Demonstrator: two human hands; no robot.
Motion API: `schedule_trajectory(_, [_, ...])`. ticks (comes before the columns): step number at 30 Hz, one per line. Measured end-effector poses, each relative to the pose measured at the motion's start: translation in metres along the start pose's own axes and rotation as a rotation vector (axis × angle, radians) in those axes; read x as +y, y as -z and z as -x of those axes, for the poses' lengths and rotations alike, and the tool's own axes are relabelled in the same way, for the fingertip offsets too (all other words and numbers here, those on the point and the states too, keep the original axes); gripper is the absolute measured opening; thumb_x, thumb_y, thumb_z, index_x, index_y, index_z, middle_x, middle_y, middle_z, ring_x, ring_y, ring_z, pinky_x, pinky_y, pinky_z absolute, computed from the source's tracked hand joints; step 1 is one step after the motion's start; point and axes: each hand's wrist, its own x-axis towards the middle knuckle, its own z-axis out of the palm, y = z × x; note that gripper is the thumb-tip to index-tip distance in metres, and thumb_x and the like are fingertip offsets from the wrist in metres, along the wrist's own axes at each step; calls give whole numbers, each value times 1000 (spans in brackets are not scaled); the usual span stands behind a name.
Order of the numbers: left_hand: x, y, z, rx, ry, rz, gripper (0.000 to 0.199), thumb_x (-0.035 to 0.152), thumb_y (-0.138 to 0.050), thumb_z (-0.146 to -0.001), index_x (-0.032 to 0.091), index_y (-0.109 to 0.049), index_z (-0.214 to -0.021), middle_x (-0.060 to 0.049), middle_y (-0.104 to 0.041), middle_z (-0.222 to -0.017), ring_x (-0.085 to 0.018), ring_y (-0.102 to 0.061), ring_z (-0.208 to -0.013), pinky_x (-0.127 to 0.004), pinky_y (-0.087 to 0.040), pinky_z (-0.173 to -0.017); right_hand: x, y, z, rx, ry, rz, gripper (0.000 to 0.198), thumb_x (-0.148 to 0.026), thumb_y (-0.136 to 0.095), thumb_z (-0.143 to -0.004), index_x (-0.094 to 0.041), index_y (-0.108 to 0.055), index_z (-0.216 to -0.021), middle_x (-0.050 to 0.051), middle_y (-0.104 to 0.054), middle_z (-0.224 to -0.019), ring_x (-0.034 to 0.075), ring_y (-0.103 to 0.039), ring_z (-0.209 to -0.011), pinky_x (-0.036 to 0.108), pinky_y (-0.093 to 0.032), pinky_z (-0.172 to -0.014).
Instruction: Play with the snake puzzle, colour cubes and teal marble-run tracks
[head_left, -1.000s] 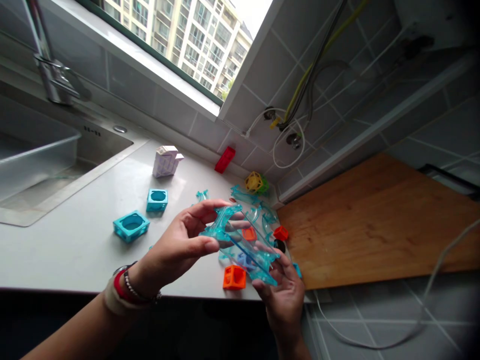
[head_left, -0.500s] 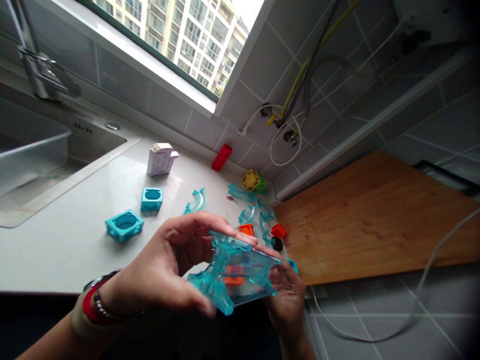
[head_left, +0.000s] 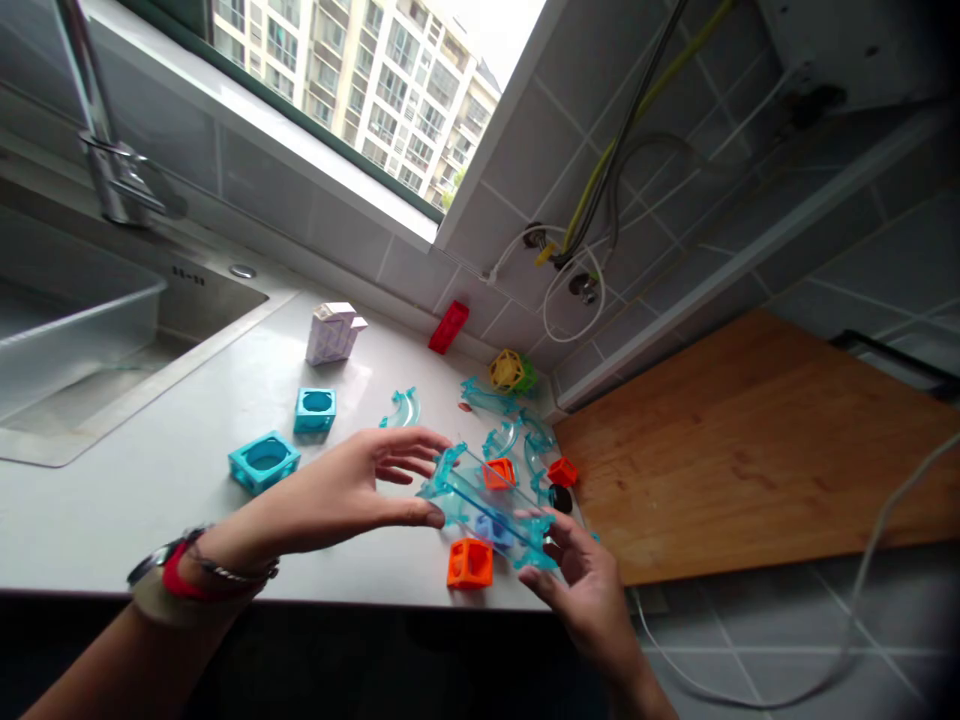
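A clear teal toy track piece [head_left: 480,492] is held tilted above the counter between my two hands. My left hand [head_left: 352,495] has its thumb and fingers around the piece's left end. My right hand [head_left: 592,590] pinches the right end between thumb and fingers. Just below the piece an orange cube block [head_left: 470,566] sits near the counter's front edge. Through the clear plastic a blue block [head_left: 493,530] shows. Behind it lies another orange block [head_left: 499,474]. To the left are two hollow teal blocks, one smaller [head_left: 315,411] and one larger [head_left: 264,462].
Several curved teal track pieces [head_left: 405,408] lie on the white counter [head_left: 150,500]. At the back stand a small carton [head_left: 332,335], a red block [head_left: 448,327] and a yellow openwork ball [head_left: 507,371]. A wooden board [head_left: 735,450] borders the right, a sink [head_left: 172,325] the left.
The track piece has turned in my hands and sits farther over the counter. My right hand has shifted to its right end. The orange block below is now uncovered.
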Motion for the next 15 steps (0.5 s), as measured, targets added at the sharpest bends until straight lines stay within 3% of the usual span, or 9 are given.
schedule_trajectory(5, [-7, -37, -6, -44, 3, -3, 56, 40, -88, -76, 20, -63, -122, -8, -71, -117, -19, -72, -87, -34, -62, -79, -17, 29, -11, -183, 57, 366, 82, -40, -85, -82, -31, -46, -154, 12, -63, -144, 31, -64, -126, 46, -54, -104])
schedule_trajectory(8, [-8, -62, -7, -15, -22, 26, 50, 35, -86, -76, 19, -63, -118, -8, -71, -115, -19, -73, -85, -30, -61, -72, -38, 36, -25, -223, 243, 602, 63, -39, -83, -84, -30, -59, -142, 11, -65, -138, 32, -61, -128, 49, -51, -108])
schedule_trajectory(12, [-11, -73, -9, 48, -22, 32, 46, 28, -82, -78, 20, -62, -118, -8, -71, -117, -20, -73, -87, -29, -60, -71, -63, 34, -52, -327, 447, 782, 49, -31, -81, -85, -29, -65, -132, 9, -72, -121, 29, -68, -111, 45, -56, -98])
schedule_trajectory(15, [-17, -68, -11, 155, -2, 31, 69, 30, -81, -81, 25, -47, -141, -13, -64, -134, -19, -72, -90, -32, -61, -73, -73, 32, -90, -402, 484, 846, 42, -27, -80, -84, -27, -68, -125, 8, -75, -114, 27, -70, -102, 39, -57, -89])
